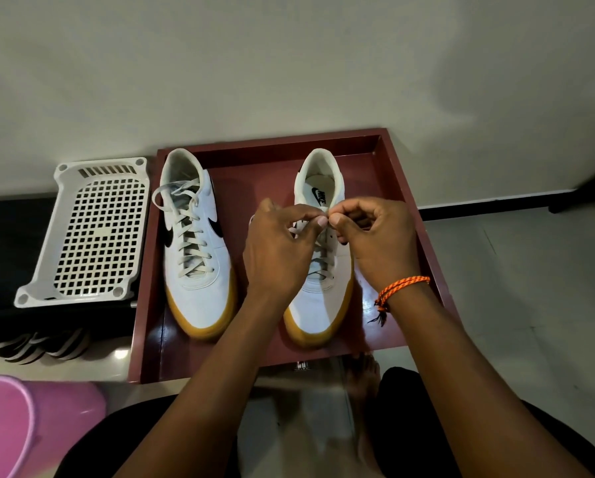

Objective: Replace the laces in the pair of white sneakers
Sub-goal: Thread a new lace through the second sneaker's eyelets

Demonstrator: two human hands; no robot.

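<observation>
Two white sneakers with tan soles stand toes toward me in a dark red tray (423,219). The left sneaker (199,294) is laced with a pale lace (192,243), its ends looped loose near the collar. Over the right sneaker (320,305), my left hand (278,250) and my right hand (378,236) meet above the upper eyelets. Thumb and fingertips of both hands pinch the same pale lace (326,215) close together. The lower eyelets of this shoe are laced, and my hands hide the middle of the lacing.
A white perforated plastic basket (85,232) lies upturned left of the tray on a dark shelf. A pink bucket (16,422) sits at the lower left. Grey sandals (37,346) lie beneath the basket. My bare foot (361,377) is on the tiled floor near the tray's front edge.
</observation>
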